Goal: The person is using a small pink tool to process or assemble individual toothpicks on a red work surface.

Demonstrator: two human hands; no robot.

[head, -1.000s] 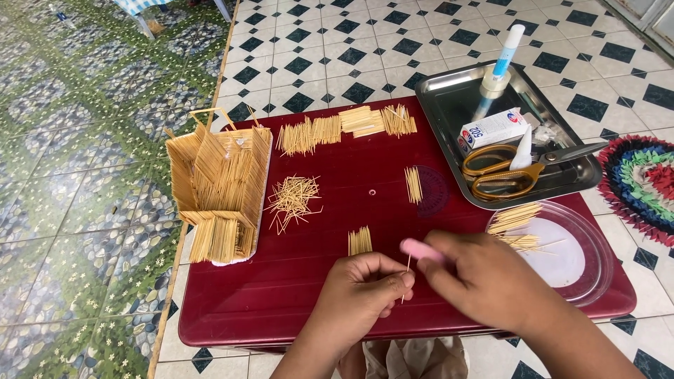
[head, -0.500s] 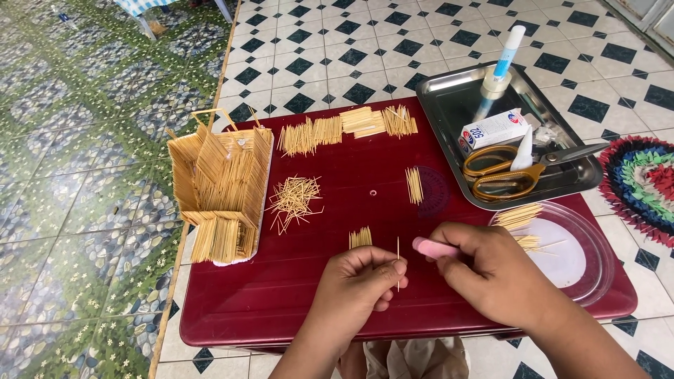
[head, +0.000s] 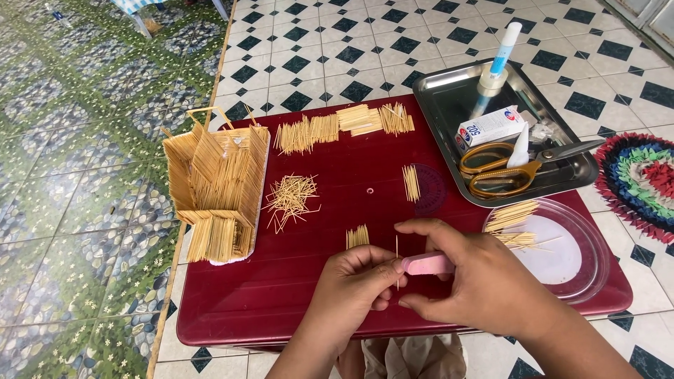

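Pink plastic shows between the fingers of the right hand (head: 484, 281), which is closed around a small pink cutter (head: 427, 264) at the near edge of the dark red table (head: 281, 295); most of the tool is hidden in the palm, so its blade cannot be made out. The left hand (head: 354, 284) pinches a single thin toothpick (head: 397, 261) upright between thumb and fingertips, its lower end hidden behind the fingers and touching the cutter's tip. Both forearms are cut off by the bottom of the frame.

Just beyond the left hand on the table lies a small bundle of cut sticks (head: 357, 236). At the table's right edge sits a clear plastic lid (head: 569, 260) with a few sticks on it. Toward the middle lie a loose scatter of toothpicks (head: 289, 198) and another short bundle (head: 411, 183). On the table's left side stands a toothpick house model (head: 217, 186). Along the far edge lie rows of toothpick bundles (head: 344, 126). Off the far right corner a steel tray (head: 449, 91) holds yellow-handled scissors (head: 505, 168), a small box (head: 489, 128) and a glue tube (head: 500, 56); what lies under them is hard to tell.
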